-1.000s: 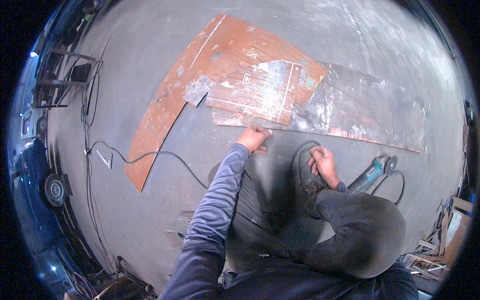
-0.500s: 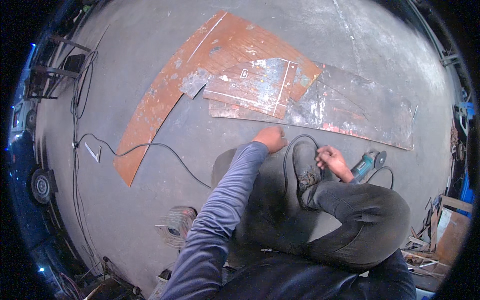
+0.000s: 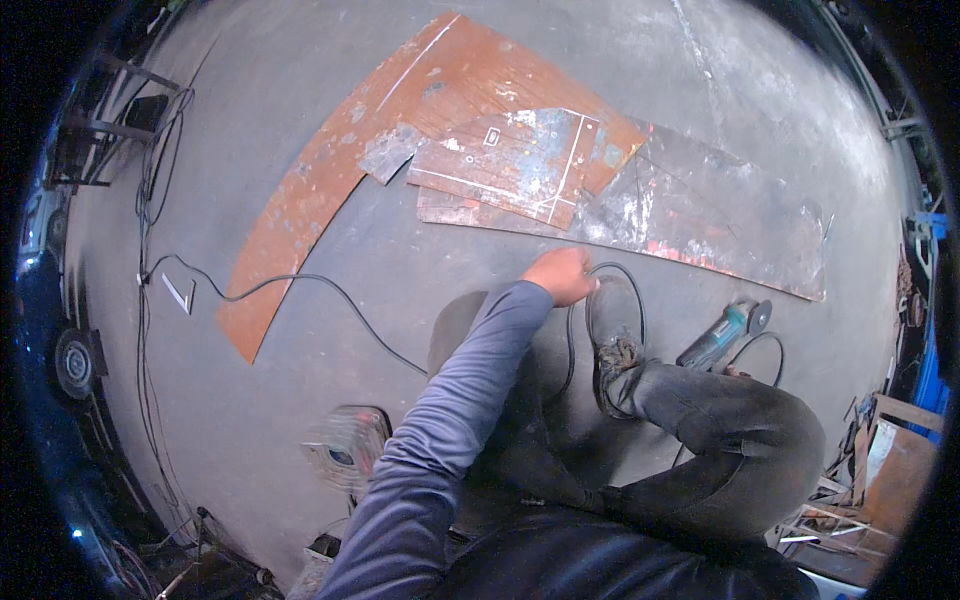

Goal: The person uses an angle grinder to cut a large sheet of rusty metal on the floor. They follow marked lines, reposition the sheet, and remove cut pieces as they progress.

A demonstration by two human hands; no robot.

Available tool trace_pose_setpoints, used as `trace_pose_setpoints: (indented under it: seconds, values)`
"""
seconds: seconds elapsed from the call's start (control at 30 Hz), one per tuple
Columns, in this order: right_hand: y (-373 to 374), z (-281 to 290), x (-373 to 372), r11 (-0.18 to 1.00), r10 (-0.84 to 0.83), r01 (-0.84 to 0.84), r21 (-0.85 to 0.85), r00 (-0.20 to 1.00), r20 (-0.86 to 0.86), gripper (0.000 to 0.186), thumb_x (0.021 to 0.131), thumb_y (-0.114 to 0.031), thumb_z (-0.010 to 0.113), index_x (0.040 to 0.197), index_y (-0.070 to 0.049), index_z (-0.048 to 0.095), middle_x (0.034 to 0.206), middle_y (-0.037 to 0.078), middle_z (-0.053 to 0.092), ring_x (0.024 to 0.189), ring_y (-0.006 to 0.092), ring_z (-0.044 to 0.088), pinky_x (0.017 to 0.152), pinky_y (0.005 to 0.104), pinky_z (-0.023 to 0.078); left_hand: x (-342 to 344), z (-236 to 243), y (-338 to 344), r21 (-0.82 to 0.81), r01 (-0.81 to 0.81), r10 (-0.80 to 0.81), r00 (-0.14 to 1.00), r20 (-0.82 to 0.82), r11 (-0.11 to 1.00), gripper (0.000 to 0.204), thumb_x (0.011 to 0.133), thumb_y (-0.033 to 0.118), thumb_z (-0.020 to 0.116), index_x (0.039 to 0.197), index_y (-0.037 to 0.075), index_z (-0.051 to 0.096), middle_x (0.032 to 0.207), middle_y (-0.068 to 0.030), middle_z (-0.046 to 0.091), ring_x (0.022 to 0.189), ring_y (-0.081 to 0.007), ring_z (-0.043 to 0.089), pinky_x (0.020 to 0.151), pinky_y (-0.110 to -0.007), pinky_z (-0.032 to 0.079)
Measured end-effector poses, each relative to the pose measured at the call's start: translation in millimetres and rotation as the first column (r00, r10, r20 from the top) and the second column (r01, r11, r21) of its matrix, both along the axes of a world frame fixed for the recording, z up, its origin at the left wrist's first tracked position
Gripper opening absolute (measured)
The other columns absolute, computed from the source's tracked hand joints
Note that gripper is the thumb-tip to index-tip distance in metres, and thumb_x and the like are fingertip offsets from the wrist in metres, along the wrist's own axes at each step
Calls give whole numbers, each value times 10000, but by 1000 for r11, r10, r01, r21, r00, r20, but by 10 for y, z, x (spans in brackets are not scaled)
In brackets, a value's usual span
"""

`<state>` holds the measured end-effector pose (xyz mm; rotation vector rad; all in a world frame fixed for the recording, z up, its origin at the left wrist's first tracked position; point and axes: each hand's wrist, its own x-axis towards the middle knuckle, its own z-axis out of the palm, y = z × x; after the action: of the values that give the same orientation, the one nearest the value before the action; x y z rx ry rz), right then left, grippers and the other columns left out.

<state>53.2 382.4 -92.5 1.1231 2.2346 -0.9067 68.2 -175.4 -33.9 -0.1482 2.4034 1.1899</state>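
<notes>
My left hand (image 3: 567, 279) is closed beside a looped black cable (image 3: 634, 300), above my dark boot (image 3: 617, 355); what its fingertips hold is hidden. My right hand (image 3: 738, 373) shows only slightly behind my raised knee, at the rear of a teal angle grinder (image 3: 715, 335) lying on the floor; its grip is unclear. Past my left hand lie overlapping metal sheets: a large rust-orange one (image 3: 310, 210), a smaller one with white marked lines (image 3: 485, 180) and a long grey, scuffed one (image 3: 720, 240).
A white angle piece (image 3: 183, 300) and long cables (image 3: 145, 330) lie on the left. A dark vehicle's wheel (image 3: 75, 362) and a black metal frame (image 3: 110, 130) line the left side. A ribbed metal object (image 3: 340, 450) sits by my left arm; scrap pieces (image 3: 890, 470) are piled at lower right.
My left hand has moved right to the cable loop. My right hand has left the loop and dropped behind my knee toward the grinder's rear, now mostly hidden.
</notes>
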Motion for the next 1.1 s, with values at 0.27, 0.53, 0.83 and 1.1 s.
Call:
trace_pose_setpoints:
  seconds: [0.27, 0.53, 0.83, 1.1]
  values:
    - [149, -522, 134, 637, -339, 163, -754, 937, -84, 454, 956, -378, 711, 1300, -100, 606, 1060, 110, 701, 955, 216, 688, 816, 419, 551, 13, 9, -41, -12, -6, 6, 1000, 21, 1000, 425, 888, 334, 733, 1187, 35, 690, 1120, -244, 737, 1074, -415, 701, 951, -479, 537]
    - [-135, -803, 82, 872, -301, 223, -436, 946, -120, 888, 859, -246, 826, 1589, -98, 343, 1283, 131, 630, 1026, 299, 659, 888, 434, 548, -48, -54, -51, -66, 25, -21, 998, 61, 998, 415, 898, 367, 714, 1177, 59, 697, 1131, -226, 737, 1089, -407, 695, 953, -478, 539]
    - [-549, -704, 53, 913, -253, 63, -402, 861, -441, 970, 789, -95, 795, 1604, 2, 278, 1315, 208, 607, 1045, 322, 654, 902, 427, 546, -86, -370, 5, -76, 55, -50, 996, 68, 996, 397, 893, 374, 710, 1160, 81, 710, 1159, -213, 733, 1109, -403, 686, 965, -474, 533]
    - [-368, -590, 23, 729, -445, 213, -651, 869, -214, 607, 886, -264, 748, 1380, 7, 523, 1105, 142, 693, 911, 332, 679, 835, 439, 552, -188, -320, -36, -60, 44, -34, 988, 152, 997, 382, 905, 348, 711, 1166, 69, 704, 1171, -220, 727, 1128, -403, 679, 981, -463, 528]
